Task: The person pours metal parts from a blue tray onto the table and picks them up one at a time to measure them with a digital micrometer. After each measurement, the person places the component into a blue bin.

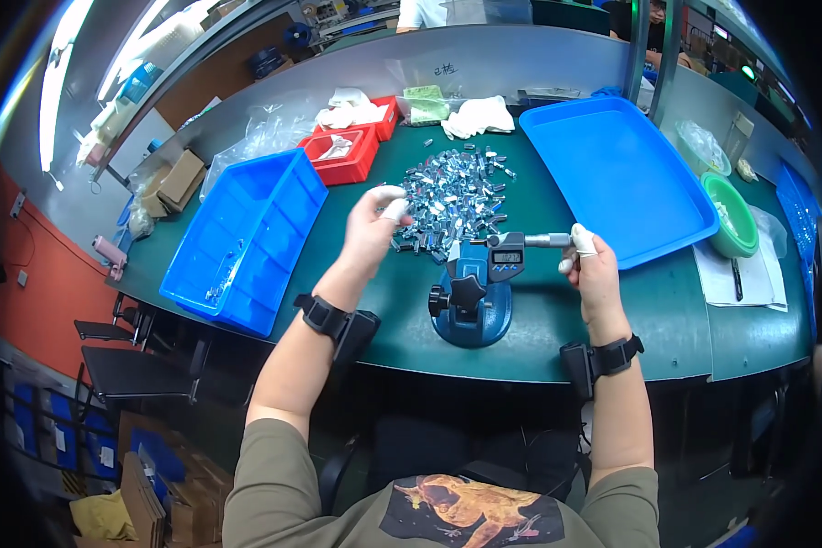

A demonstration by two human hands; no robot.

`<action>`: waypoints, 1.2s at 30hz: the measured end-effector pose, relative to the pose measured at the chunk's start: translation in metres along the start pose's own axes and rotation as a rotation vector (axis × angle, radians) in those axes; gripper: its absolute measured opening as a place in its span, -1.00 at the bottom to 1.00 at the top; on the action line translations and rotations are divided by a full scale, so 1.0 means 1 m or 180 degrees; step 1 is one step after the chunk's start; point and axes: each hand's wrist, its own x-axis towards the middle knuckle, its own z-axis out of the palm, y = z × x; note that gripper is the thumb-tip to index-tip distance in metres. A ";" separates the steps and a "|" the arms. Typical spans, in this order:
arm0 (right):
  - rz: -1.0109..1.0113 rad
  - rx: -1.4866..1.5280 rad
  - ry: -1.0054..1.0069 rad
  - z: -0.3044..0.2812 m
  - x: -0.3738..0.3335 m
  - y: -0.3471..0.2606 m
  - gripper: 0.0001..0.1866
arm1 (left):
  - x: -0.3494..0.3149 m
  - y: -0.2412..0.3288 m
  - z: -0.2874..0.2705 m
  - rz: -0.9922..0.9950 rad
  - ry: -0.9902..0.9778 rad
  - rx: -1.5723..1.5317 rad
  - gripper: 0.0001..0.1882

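A digital micrometer [511, 254] with a small display sits clamped in a blue round-based stand [473, 324] near the table's front edge. The fingers of my right hand [594, 265], capped in white finger cots, are closed on the end of its thimble. My left hand [374, 226], also with white finger cots, hovers at the left edge of a heap of small shiny metal parts [455, 192]. Its fingers are curled together, and whatever they hold, if anything, is too small to make out. Black straps with small boxes sit on both wrists.
Left of the heap stands a deep blue bin [283, 205] with a few small parts inside. Red bins [361, 169] and white cloths [480, 117] lie behind. To the right are a blue tray [612, 173], a green bowl [744, 228] and paper with a pen [738, 279].
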 end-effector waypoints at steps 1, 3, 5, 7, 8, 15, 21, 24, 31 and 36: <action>-0.0009 -0.0025 0.0004 0.000 -0.002 0.000 -0.70 | -0.006 0.008 0.011 -0.0050 -0.0332 -0.0605 -0.75; 0.0014 -0.0065 -0.0003 -0.002 -0.004 0.000 -0.70 | -0.014 0.018 0.035 -0.0322 -0.0604 -0.1094 -0.76; -0.0025 -0.0148 0.0039 -0.003 -0.004 0.001 -0.70 | -0.016 0.015 0.046 -0.0588 -0.0923 -0.1612 -0.77; -0.0009 -0.0109 0.0005 0.001 -0.006 0.005 -0.70 | -0.019 0.005 0.051 -0.0786 -0.0942 -0.1756 -0.79; 0.0013 -0.0078 -0.0024 0.001 -0.005 0.005 -0.71 | -0.019 0.001 0.053 -0.0895 -0.0938 -0.1814 -0.81; 0.0045 -0.0076 0.0106 0.002 -0.005 0.001 -0.71 | -0.022 -0.011 0.052 -0.1086 -0.0951 -0.2327 -0.82; 0.0092 -0.0116 0.0173 0.005 -0.003 0.001 -0.71 | -0.026 0.004 0.053 -0.0971 -0.0791 -0.1983 -0.81; 0.0067 -0.0118 0.0221 0.004 -0.003 0.001 -0.70 | -0.029 0.009 0.052 -0.1018 -0.1022 -0.2039 -0.81; 0.0066 -0.0145 0.0245 0.005 -0.004 0.002 -0.69 | -0.033 0.007 0.054 -0.0671 -0.1205 -0.2005 -0.79; 0.0076 -0.0184 0.0260 0.004 -0.005 0.000 -0.69 | -0.032 0.013 0.052 -0.0743 -0.1170 -0.1472 -0.78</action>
